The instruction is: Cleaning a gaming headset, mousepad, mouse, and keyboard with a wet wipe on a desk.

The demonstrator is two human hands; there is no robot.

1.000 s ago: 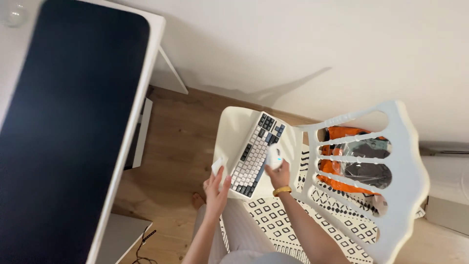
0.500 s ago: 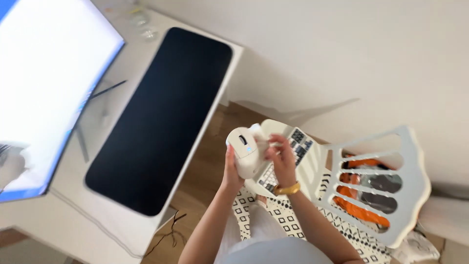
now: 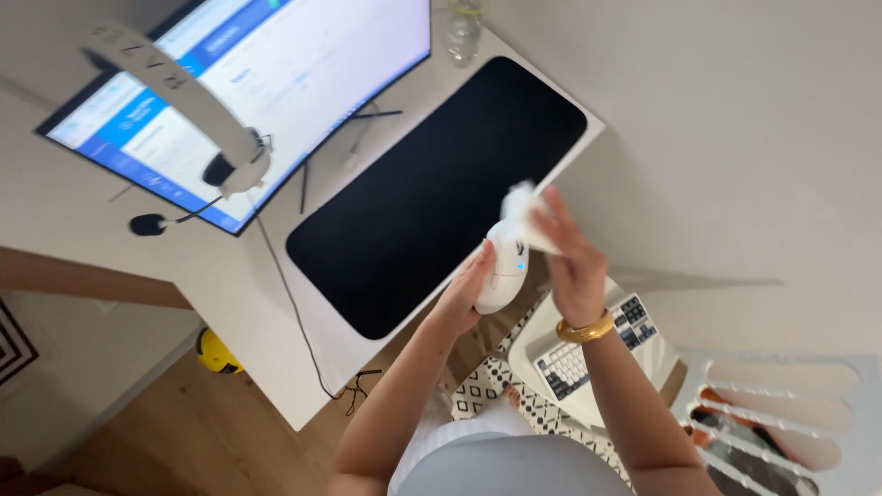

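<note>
The left hand (image 3: 462,296) is gripping a white computer mouse (image 3: 503,266) from below and behind, fingers curled round its body, holding it up in the air above the near edge of the black desk mat (image 3: 432,193). A small blue light is showing on the mouse's side. The right hand (image 3: 574,266) is pinching a crumpled white wipe (image 3: 528,213) between thumb and fingers and pressing it against the top of the mouse; a gold bangle (image 3: 585,330) is sitting on that wrist.

The desk mat is lying on a white bench (image 3: 230,276), beside a lit monitor (image 3: 248,83) with a white headset (image 3: 184,92) hanging over its top edge. A clear glass (image 3: 464,28) is standing at the far corner of the bench. Below the hands, a keyboard (image 3: 588,354) with light and dark keys is resting on the seat of a white chair (image 3: 808,404), well apart from the mouse. A patterned black-and-white rug (image 3: 514,395) is covering the wooden floor under the chair.
</note>
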